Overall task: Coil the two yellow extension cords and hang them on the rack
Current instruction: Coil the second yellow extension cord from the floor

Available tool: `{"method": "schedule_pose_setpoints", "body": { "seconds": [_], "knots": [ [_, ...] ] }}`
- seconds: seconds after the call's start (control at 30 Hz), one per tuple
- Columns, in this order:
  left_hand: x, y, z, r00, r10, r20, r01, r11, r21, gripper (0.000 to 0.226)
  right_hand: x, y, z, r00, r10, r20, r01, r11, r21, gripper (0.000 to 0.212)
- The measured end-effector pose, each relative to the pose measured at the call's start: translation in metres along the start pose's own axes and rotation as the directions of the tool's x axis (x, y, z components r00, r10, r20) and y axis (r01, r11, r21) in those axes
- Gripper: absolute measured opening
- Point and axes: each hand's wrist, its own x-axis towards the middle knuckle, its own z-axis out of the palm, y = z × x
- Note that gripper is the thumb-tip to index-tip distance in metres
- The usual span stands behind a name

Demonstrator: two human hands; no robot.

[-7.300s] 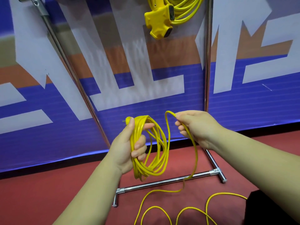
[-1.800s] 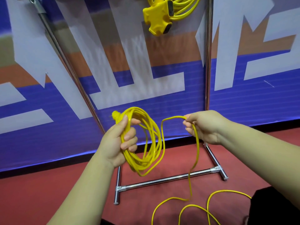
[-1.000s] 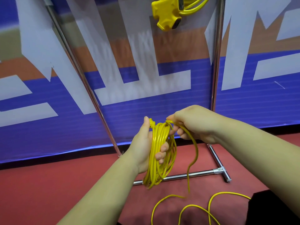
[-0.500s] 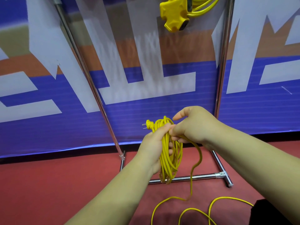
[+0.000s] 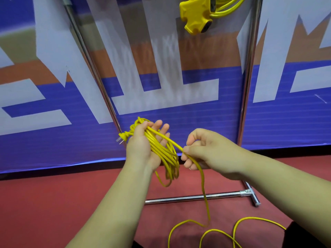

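Note:
My left hand holds a coil of yellow extension cord across its palm. The thumb lies over the strands and the fingers are stretched out. The cord's plug sticks out to the left of that hand. My right hand pinches the free strand just right of the coil. From there the cord drops to the red floor and lies in loose loops. The other yellow cord hangs coiled on the rack at the top, with its yellow socket block dangling.
The chrome rack has a right upright, a slanted left pole and a base bar on the floor. A blue, white and orange banner wall stands right behind it. Something dark sits at the bottom right.
My right hand has pulled away from the coil to the right, along the free strand. My left hand's fingers have straightened and the coil has tilted.

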Motion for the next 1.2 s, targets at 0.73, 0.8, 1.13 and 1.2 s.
{"method": "schedule_pose_setpoints", "body": {
  "seconds": [0.73,0.8,1.13,1.2],
  "knots": [
    [-0.026,0.013,-0.023,0.937,-0.129,0.325,-0.084,0.818,0.569,0.015,0.007,0.006,-0.028,0.977,-0.068,-0.201,0.029,0.981,-0.191,0.011],
    [-0.027,0.001,-0.022,0.929,-0.155,0.338,-0.102,0.769,0.631,0.016,0.007,0.004,-0.025,0.967,-0.109,-0.230,0.063,0.978,-0.201,0.010],
    [-0.031,-0.016,-0.013,0.866,-0.222,0.448,-0.143,0.748,0.648,0.015,0.001,-0.008,-0.022,0.961,-0.242,-0.132,0.227,0.966,-0.120,0.004],
    [-0.028,-0.012,-0.011,0.873,-0.169,0.458,-0.146,0.805,0.576,0.022,0.000,-0.013,-0.027,0.966,-0.236,-0.106,0.226,0.970,-0.093,0.006]
  ]
}}
